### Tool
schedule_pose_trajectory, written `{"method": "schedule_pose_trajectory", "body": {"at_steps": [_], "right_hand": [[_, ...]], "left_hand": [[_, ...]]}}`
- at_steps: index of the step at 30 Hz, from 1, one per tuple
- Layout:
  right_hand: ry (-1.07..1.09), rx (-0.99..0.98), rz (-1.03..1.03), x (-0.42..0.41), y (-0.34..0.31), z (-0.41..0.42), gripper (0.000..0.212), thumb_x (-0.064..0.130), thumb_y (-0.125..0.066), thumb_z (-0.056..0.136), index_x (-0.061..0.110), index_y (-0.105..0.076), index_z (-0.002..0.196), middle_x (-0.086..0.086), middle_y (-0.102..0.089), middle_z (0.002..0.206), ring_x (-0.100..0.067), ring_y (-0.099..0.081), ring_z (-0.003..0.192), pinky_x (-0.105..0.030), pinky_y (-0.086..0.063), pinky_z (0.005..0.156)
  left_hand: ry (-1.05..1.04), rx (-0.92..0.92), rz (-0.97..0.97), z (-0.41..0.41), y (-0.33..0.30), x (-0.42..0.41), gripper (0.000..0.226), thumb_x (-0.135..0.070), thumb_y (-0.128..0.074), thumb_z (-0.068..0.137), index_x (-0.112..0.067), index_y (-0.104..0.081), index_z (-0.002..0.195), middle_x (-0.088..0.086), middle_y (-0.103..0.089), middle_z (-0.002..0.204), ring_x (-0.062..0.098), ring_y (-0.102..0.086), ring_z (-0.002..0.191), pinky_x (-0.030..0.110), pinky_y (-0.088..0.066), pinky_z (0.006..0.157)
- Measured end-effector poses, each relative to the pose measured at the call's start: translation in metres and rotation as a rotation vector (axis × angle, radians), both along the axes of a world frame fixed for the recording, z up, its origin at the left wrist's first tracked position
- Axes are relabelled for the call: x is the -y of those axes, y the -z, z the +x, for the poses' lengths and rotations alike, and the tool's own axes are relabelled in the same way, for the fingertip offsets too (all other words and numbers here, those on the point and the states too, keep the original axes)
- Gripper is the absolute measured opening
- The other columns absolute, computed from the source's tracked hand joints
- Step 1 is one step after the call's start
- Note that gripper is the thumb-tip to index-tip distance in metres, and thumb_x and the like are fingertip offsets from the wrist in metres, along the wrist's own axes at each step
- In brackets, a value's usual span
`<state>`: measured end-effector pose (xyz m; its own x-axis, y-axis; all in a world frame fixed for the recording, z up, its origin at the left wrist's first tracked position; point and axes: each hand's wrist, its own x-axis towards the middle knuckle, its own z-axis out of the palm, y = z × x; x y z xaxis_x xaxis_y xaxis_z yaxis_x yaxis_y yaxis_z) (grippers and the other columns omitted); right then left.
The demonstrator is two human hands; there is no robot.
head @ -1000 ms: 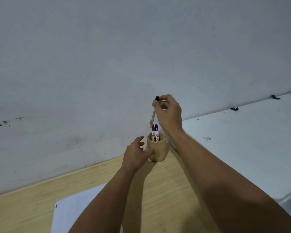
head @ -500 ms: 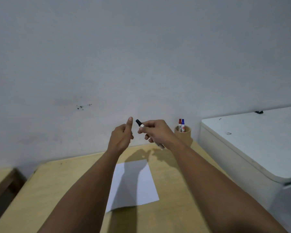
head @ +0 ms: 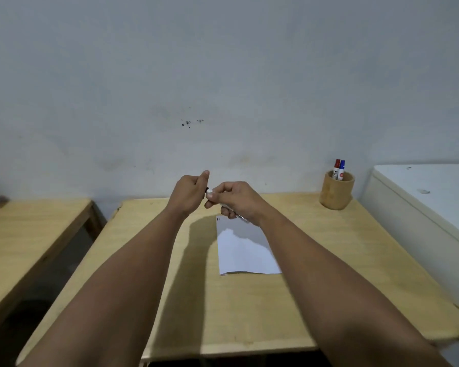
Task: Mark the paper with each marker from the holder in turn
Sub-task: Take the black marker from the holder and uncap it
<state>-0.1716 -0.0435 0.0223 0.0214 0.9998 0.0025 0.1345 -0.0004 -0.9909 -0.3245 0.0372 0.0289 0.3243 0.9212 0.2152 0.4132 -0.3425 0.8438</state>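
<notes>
My right hand [head: 235, 201] grips the white barrel of a black marker [head: 211, 192] above the far end of the paper [head: 245, 251]. My left hand [head: 190, 193] is closed on the marker's black cap end, thumb raised, the two hands almost touching. The white paper lies on the wooden table [head: 316, 274] and bears small marks near its far left corner. A wooden holder [head: 335, 190] stands at the table's far right corner with a red marker [head: 336, 169] and a blue marker [head: 341, 170] upright in it.
A white appliance top [head: 429, 197] adjoins the table on the right. A second wooden table [head: 24, 234] stands to the left across a dark gap. A grey wall [head: 223, 88] rises right behind.
My right hand lifted the black marker out of the holder and carried it over the paper. My left hand left the holder and closed on the cap end. The view swung left.
</notes>
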Motion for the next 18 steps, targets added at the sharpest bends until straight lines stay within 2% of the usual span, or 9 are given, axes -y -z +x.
{"method": "schedule_pose_trajectory", "body": {"at_steps": [5, 7, 10, 11, 13, 15, 17, 18], "right_hand": [[0.036, 0.177, 0.030, -0.022, 0.019, 0.007, 0.015, 0.019, -0.080, 0.096, 0.007, -0.071, 0.097, -0.005, -0.083, 0.084, -0.013, -0.051, 0.045, -0.020, -0.041, 0.047], [0.039, 0.253, 0.050, -0.028, 0.026, 0.015, 0.013, 0.018, -0.081, 0.095, 0.010, -0.072, 0.093, -0.003, -0.083, 0.080, -0.010, -0.052, 0.046, -0.022, -0.042, 0.049], [0.077, 0.454, 0.065, -0.027, 0.038, 0.039, 0.010, 0.019, -0.081, 0.094, 0.012, -0.074, 0.091, -0.002, -0.083, 0.082, -0.001, -0.059, 0.052, -0.020, -0.042, 0.054], [0.114, 0.482, 0.058, -0.026, 0.043, 0.050, 0.010, 0.020, -0.081, 0.094, 0.013, -0.075, 0.091, -0.001, -0.083, 0.082, -0.002, -0.065, 0.058, -0.019, -0.043, 0.056], [0.218, 0.406, 0.045, -0.027, 0.050, 0.068, 0.007, 0.018, -0.081, 0.093, 0.015, -0.075, 0.092, -0.001, -0.083, 0.080, -0.009, -0.073, 0.070, -0.020, -0.048, 0.058], [0.314, 0.235, 0.034, -0.031, 0.054, 0.078, 0.010, 0.009, -0.078, 0.093, 0.017, -0.074, 0.098, -0.009, -0.080, 0.083, -0.009, -0.069, 0.062, -0.027, -0.054, 0.059], [0.379, 0.057, 0.036, -0.036, 0.053, 0.080, 0.026, 0.000, -0.072, 0.093, 0.021, -0.069, 0.109, -0.020, -0.080, 0.092, -0.011, -0.061, 0.052, -0.034, -0.059, 0.059], [0.403, -0.012, 0.044, -0.037, 0.052, 0.081, 0.031, -0.002, -0.067, 0.094, 0.022, -0.064, 0.113, -0.019, -0.081, 0.097, -0.014, -0.059, 0.051, -0.032, -0.056, 0.057]], "left_hand": [[-0.039, -0.041, -0.060, 0.007, 0.029, -0.015, 0.054, -0.040, -0.040, 0.107, -0.006, -0.047, 0.066, 0.012, -0.047, 0.065, 0.022, -0.036, 0.055, 0.034, -0.031, 0.059], [-0.058, -0.031, -0.088, 0.016, 0.039, -0.022, 0.054, -0.040, -0.040, 0.107, -0.005, -0.050, 0.067, 0.013, -0.049, 0.067, 0.024, -0.041, 0.060, 0.035, -0.033, 0.061], [-0.215, 0.017, -0.136, 0.010, 0.050, -0.044, 0.059, -0.044, -0.038, 0.107, -0.005, -0.054, 0.065, 0.014, -0.059, 0.070, 0.030, -0.054, 0.068, 0.038, -0.042, 0.068], [-0.281, -0.048, -0.095, 0.003, 0.052, -0.051, 0.061, -0.046, -0.037, 0.107, -0.007, -0.055, 0.063, 0.012, -0.062, 0.070, 0.032, -0.058, 0.072, 0.039, -0.043, 0.070], [-0.344, -0.307, 0.064, -0.008, 0.059, -0.058, 0.063, -0.053, -0.033, 0.106, -0.013, -0.059, 0.065, 0.007, -0.064, 0.071, 0.034, -0.060, 0.075, 0.037, -0.043, 0.068], [-0.292, -0.591, 0.236, -0.007, 0.070, -0.059, 0.061, -0.055, -0.027, 0.106, -0.016, -0.061, 0.074, 0.007, -0.068, 0.080, 0.033, -0.061, 0.076, 0.035, -0.042, 0.066], [-0.202, -0.820, 0.382, 0.002, 0.085, -0.056, 0.053, -0.051, -0.026, 0.107, -0.018, -0.062, 0.088, 0.007, -0.070, 0.090, 0.033, -0.066, 0.082, 0.035, -0.041, 0.066], [-0.167, -0.890, 0.436, 0.005, 0.092, -0.054, 0.050, -0.050, -0.027, 0.107, -0.018, -0.064, 0.094, 0.006, -0.070, 0.092, 0.032, -0.068, 0.084, 0.034, -0.040, 0.066]]}}
